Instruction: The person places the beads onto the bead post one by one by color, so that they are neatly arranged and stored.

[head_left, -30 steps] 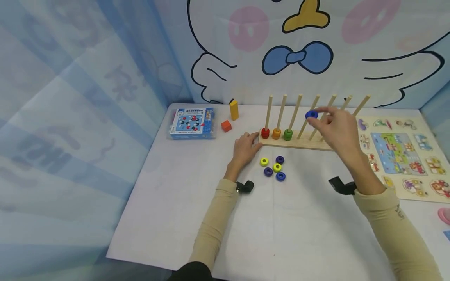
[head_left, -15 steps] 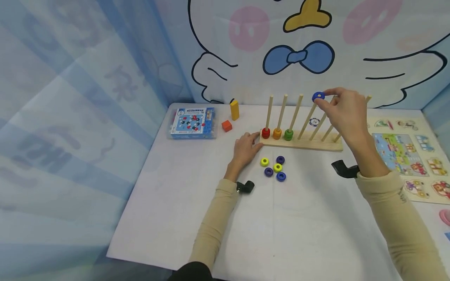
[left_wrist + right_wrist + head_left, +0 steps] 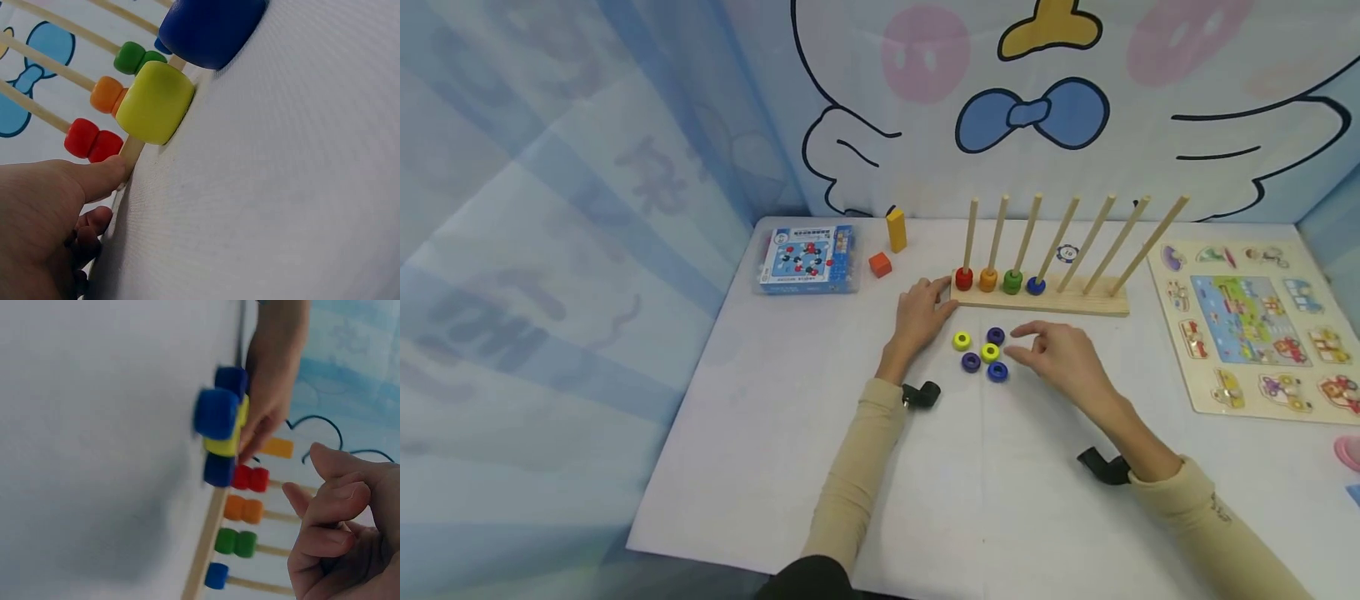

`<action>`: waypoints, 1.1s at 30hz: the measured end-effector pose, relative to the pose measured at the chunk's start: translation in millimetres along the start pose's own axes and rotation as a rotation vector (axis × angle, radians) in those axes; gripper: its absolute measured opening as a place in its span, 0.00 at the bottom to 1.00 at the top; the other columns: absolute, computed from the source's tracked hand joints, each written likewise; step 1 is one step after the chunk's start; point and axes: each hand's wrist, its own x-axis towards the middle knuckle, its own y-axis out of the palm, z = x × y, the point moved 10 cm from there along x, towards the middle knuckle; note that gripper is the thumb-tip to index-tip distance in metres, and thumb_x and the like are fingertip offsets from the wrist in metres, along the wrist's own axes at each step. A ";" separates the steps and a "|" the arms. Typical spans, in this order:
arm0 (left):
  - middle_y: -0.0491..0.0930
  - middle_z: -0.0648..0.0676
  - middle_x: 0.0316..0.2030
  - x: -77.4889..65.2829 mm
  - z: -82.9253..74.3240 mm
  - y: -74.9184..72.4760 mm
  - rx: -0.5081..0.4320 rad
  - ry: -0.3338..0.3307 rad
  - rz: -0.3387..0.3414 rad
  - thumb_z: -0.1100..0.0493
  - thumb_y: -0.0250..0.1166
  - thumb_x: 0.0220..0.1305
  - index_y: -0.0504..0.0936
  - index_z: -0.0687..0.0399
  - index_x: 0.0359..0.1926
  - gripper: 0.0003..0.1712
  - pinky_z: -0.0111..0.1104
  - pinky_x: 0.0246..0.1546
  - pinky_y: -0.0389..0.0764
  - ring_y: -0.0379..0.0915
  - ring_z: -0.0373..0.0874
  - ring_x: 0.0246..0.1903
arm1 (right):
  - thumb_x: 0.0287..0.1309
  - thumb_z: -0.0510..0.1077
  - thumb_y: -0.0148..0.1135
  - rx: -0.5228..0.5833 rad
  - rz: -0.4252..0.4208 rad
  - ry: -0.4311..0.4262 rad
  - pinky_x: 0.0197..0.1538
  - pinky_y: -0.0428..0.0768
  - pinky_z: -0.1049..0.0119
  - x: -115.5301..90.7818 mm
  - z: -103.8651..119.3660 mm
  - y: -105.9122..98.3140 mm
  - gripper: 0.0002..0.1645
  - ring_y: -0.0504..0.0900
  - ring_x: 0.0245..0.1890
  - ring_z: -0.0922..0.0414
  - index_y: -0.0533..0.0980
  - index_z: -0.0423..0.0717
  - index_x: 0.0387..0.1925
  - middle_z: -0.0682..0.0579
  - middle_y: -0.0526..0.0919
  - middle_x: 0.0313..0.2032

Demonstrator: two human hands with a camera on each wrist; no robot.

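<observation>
A wooden peg rack (image 3: 1045, 302) stands at the back of the table. Its first three pegs carry red (image 3: 964, 279), orange (image 3: 988, 280) and green beads (image 3: 1012, 282); one blue bead (image 3: 1036, 287) sits at the foot of the fourth. My left hand (image 3: 919, 317) grips the rack's left end, its thumb (image 3: 103, 178) along the base beside the red beads. Several loose blue and yellow beads lie in front, among them a yellow bead (image 3: 990, 352) and a dark blue bead (image 3: 996, 336). Right beside them hovers my right hand (image 3: 1063, 358), thumb and forefinger apart, holding nothing.
A picture puzzle board (image 3: 1251, 325) lies at the right. A boxed set (image 3: 807, 260), an orange cube (image 3: 880, 265) and a yellow block (image 3: 897, 230) are at the back left. Something pink (image 3: 1348, 452) shows at the right edge.
My right hand brought a blue bead up to the fourth peg's top and let it go; the bead is now at that peg's foot. The hand came down to the loose beads. My left hand stayed.
</observation>
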 end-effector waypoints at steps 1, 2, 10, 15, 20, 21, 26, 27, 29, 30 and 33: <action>0.69 0.45 0.30 0.4 -0.2 -1.2 -0.001 0.000 -0.003 0.40 0.58 0.65 0.70 0.41 0.66 0.31 0.30 0.31 0.59 0.63 0.39 0.30 | 0.54 0.49 0.68 -0.002 0.027 -0.004 0.18 0.63 0.66 -1.7 -1.2 9.9 0.21 0.66 0.13 0.58 0.80 0.37 0.45 0.54 0.72 0.13; 0.69 0.45 0.30 0.8 -0.3 -2.2 -0.002 -0.001 -0.005 0.40 0.58 0.65 0.70 0.42 0.66 0.30 0.30 0.31 0.59 0.63 0.39 0.30 | 0.53 0.48 0.69 -0.005 0.049 -0.002 0.19 0.63 0.66 -3.1 -2.8 18.3 0.21 0.67 0.14 0.58 0.81 0.37 0.45 0.55 0.72 0.13; 0.69 0.45 0.31 2.1 -2.3 -0.3 -0.005 0.009 0.005 0.41 0.58 0.65 0.69 0.42 0.66 0.31 0.30 0.31 0.59 0.63 0.38 0.30 | 0.51 0.49 0.70 -0.030 0.140 0.037 0.21 0.65 0.64 -8.1 -16.9 48.0 0.22 0.69 0.15 0.59 0.80 0.38 0.44 0.56 0.73 0.15; 0.70 0.45 0.31 1.1 -2.7 -1.4 -0.006 0.007 0.004 0.41 0.58 0.65 0.70 0.43 0.66 0.30 0.30 0.31 0.60 0.64 0.39 0.30 | 0.53 0.49 0.69 -0.033 0.117 0.035 0.20 0.65 0.65 -5.7 -11.0 29.2 0.22 0.68 0.14 0.58 0.80 0.37 0.45 0.54 0.73 0.15; 0.69 0.45 0.31 0.5 -1.6 -2.7 -0.006 0.003 0.005 0.40 0.57 0.66 0.69 0.42 0.66 0.31 0.30 0.31 0.59 0.63 0.38 0.31 | 0.57 0.53 0.65 -0.027 -0.054 0.025 0.15 0.63 0.66 7.6 5.6 -37.1 0.25 0.67 0.12 0.57 0.78 0.38 0.49 0.52 0.74 0.16; 0.69 0.45 0.31 0.4 -1.5 -3.1 -0.008 0.003 0.003 0.41 0.57 0.66 0.69 0.42 0.66 0.31 0.30 0.31 0.59 0.63 0.38 0.31 | 0.58 0.54 0.64 -0.026 -0.102 0.019 0.14 0.62 0.66 11.1 9.6 -54.3 0.26 0.66 0.11 0.56 0.78 0.38 0.50 0.51 0.74 0.16; 0.69 0.45 0.31 -1.7 -0.6 -3.6 -0.016 0.007 0.000 0.41 0.58 0.65 0.69 0.43 0.66 0.30 0.30 0.31 0.60 0.63 0.38 0.30 | 0.61 0.57 0.60 -0.069 -0.317 -0.001 0.11 0.57 0.67 29.3 30.1 -133.9 0.30 0.64 0.09 0.54 0.76 0.38 0.54 0.47 0.73 0.15; 0.69 0.45 0.31 -2.0 -0.5 -3.4 -0.017 0.008 -0.003 0.41 0.58 0.65 0.70 0.43 0.66 0.30 0.30 0.31 0.60 0.63 0.38 0.30 | 0.61 0.56 0.60 -0.085 -0.352 -0.011 0.12 0.56 0.67 32.8 34.4 -147.0 0.30 0.64 0.09 0.54 0.76 0.38 0.54 0.47 0.73 0.15; 0.70 0.45 0.31 -2.3 -0.9 -3.3 -0.020 0.011 -0.003 0.41 0.58 0.65 0.70 0.43 0.66 0.30 0.30 0.31 0.60 0.63 0.38 0.30 | 0.61 0.56 0.60 -0.115 -0.394 -0.007 0.13 0.57 0.67 40.6 39.9 -166.5 0.30 0.65 0.11 0.53 0.76 0.38 0.55 0.45 0.74 0.17; 0.70 0.45 0.31 -2.3 -1.3 -3.4 -0.023 0.011 -0.003 0.41 0.58 0.65 0.70 0.43 0.66 0.30 0.30 0.31 0.60 0.64 0.39 0.30 | 0.61 0.56 0.60 -0.118 -0.398 -0.002 0.13 0.58 0.67 44.7 41.1 -172.7 0.30 0.66 0.12 0.52 0.76 0.37 0.55 0.44 0.75 0.18; 0.70 0.45 0.31 -1.1 -3.1 -2.0 -0.018 0.011 -0.003 0.41 0.59 0.65 0.70 0.42 0.66 0.30 0.30 0.31 0.60 0.63 0.38 0.30 | 0.61 0.56 0.59 -0.130 -0.367 0.027 0.14 0.60 0.66 56.0 40.0 -179.2 0.30 0.70 0.15 0.51 0.76 0.36 0.54 0.42 0.78 0.23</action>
